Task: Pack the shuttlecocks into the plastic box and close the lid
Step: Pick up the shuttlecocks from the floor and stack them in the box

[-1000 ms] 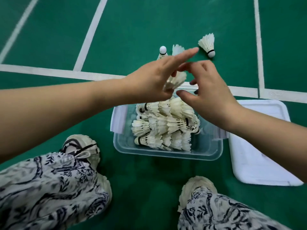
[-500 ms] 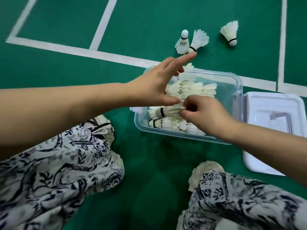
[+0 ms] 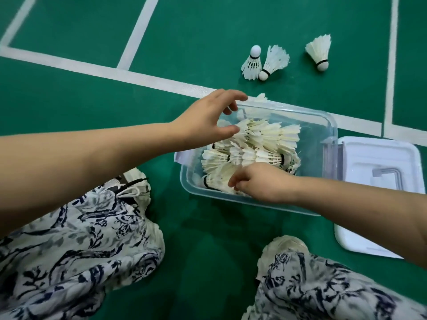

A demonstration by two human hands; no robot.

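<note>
**A:** Our right hand has slid back to the near left corner of the plastic box. Its fingers are curled down into the shuttlecocks piled inside; pinching or just pressing, we cannot tell.

**B:** Our left hand has changed too. Those fingers were straight half a second ago; now they arch over the far left rim, spread, holding nothing, thumb tip against the top feathers.

**A:** Around us: patterned knees and pale shoes nearest, on the green floor. The lid lies off, just right of the box.

**B:** Our right forearm hides the near right wall. Another shuttlecock pokes up behind the far rim. Beyond the white line lie three loose shuttlecocks, two close together, one apart.
</note>
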